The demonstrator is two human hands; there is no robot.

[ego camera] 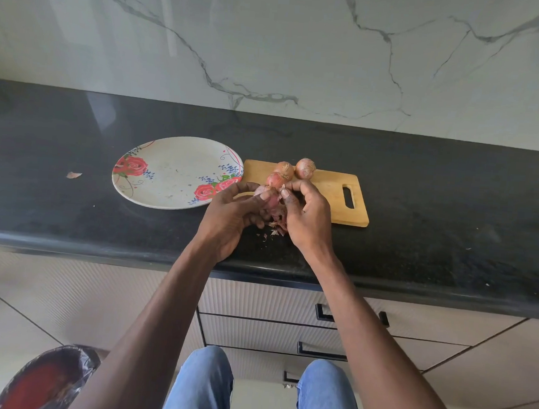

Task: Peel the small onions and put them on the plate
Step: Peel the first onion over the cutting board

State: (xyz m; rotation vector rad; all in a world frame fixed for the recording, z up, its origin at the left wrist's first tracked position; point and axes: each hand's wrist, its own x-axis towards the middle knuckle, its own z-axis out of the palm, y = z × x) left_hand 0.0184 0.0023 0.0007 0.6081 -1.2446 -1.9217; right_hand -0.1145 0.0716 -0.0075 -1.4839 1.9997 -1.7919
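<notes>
step: peeling first onion | left hand (228, 214) is cradling the onion in hand (267, 199) above the surface (423, 197), near the cutting board (330, 189); right hand (306, 213) is pinching papery skin | advice: peeling from the tip, keeping the smooth bulb steady | three round unpeeled onions (305, 168) are waiting on the wooden board; glossy floral plate (167, 170) is holding none

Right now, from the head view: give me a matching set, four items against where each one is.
Items:
1. floral plate
2. cutting board
3. onion being peeled
4. loose skin scrap

Places:
A. held between both hands
B. counter, far left of plate
C. under three unpeeled onions
D. counter, left of board

Pairs: 1-D, 2-C, 3-A, 4-B
</notes>
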